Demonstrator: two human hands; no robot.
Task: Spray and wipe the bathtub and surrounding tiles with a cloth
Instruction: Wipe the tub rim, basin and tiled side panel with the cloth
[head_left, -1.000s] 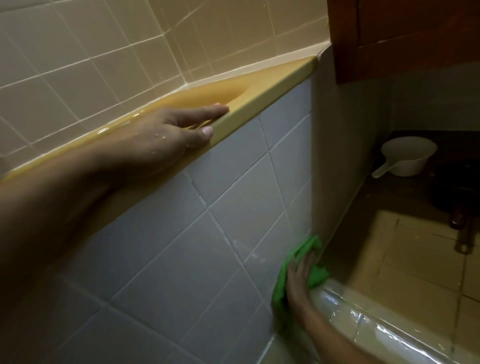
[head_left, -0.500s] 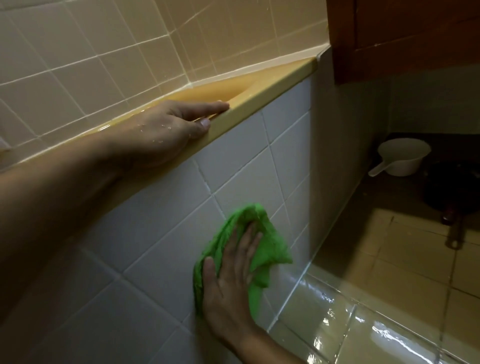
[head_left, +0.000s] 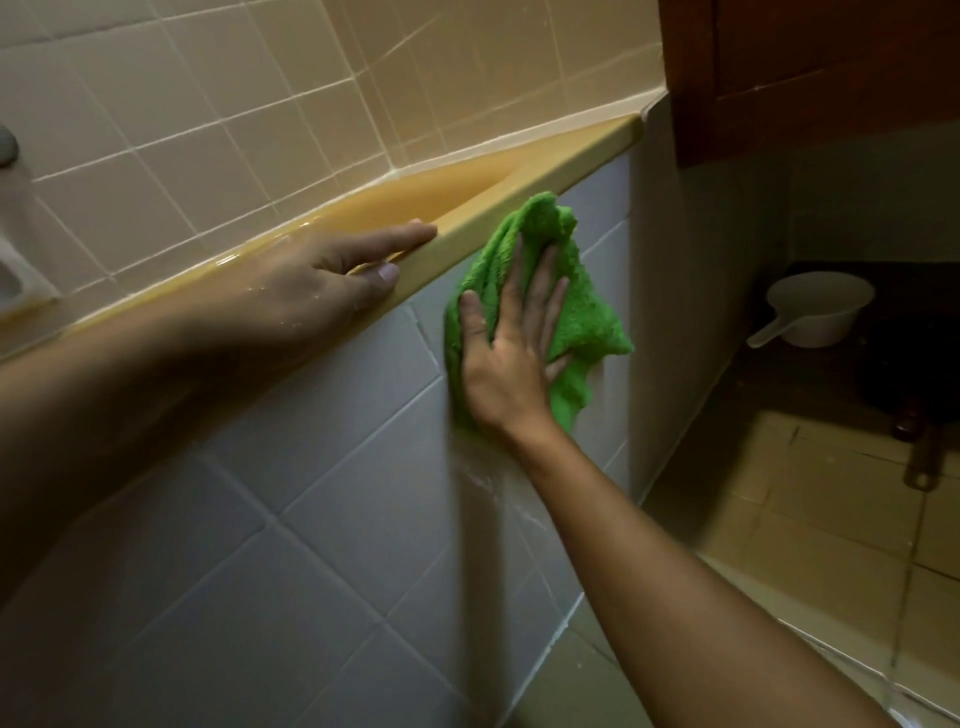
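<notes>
My right hand (head_left: 511, 343) presses a bright green cloth (head_left: 582, 306) flat against the grey tiled side panel (head_left: 332, 467) of the bathtub, just under the rim, fingers straight and spread. The cloth's top edge reaches the underside of the yellow bathtub rim (head_left: 519, 208). My left hand (head_left: 317, 280) rests on that rim, fingers laid over the top and thumb against its outer edge; the hand is wet. Beige wall tiles (head_left: 234, 104) rise behind the tub. A wet streak runs down the panel below the cloth.
A white plastic dipper (head_left: 815, 312) sits on the floor in the dark corner at right. A brown wooden cabinet (head_left: 805, 67) hangs above it. Beige floor tiles (head_left: 831, 545) lie at lower right, wet near the panel. A soap holder (head_left: 15, 270) is at far left.
My right hand has swept the green cloth up the side panel, from the floor edge to just under the rim. My left hand has stayed on the rim.
</notes>
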